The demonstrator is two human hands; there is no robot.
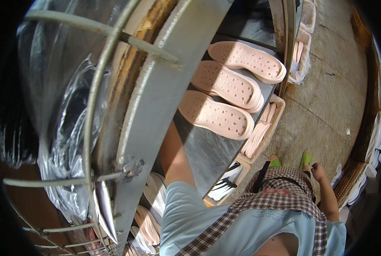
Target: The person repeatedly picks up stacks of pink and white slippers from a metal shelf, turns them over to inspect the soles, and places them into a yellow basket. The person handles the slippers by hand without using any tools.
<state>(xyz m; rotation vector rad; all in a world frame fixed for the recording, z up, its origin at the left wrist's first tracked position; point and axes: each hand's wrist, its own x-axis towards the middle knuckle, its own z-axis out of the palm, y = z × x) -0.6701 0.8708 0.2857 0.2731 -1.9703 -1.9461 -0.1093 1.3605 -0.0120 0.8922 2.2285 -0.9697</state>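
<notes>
- Closest to us, a curved wire guard crosses the left of the view, with a broad grey metal beam slanting behind it.
- Clear plastic wrapping shows through the wires.
- Below, we see our light blue shirt and our brown checked apron.
- Our left forearm rises from its sleeve and passes behind the beam, which covers our left hand; we cannot tell whether it is clenched, released or grasping something.
- Past the forearm lies the dark, shiny worktop, carrying pale pink shoe soles in three groups side by side, dotted with holes; the middle group is stacked. Shadow covers their left ends.
- Under the beam, beside our sleeve, more white and pinkish soles lie in a row.
- Our right hand hangs low beside the apron, well apart from the worktop; its fingers look curled, but it is too small to tell whether they grip anything.
- Lower still, a lined basket of pink pieces stands beside the worktop's edge.
- Farthest down, we see our green slippers on the stained floor.
</notes>
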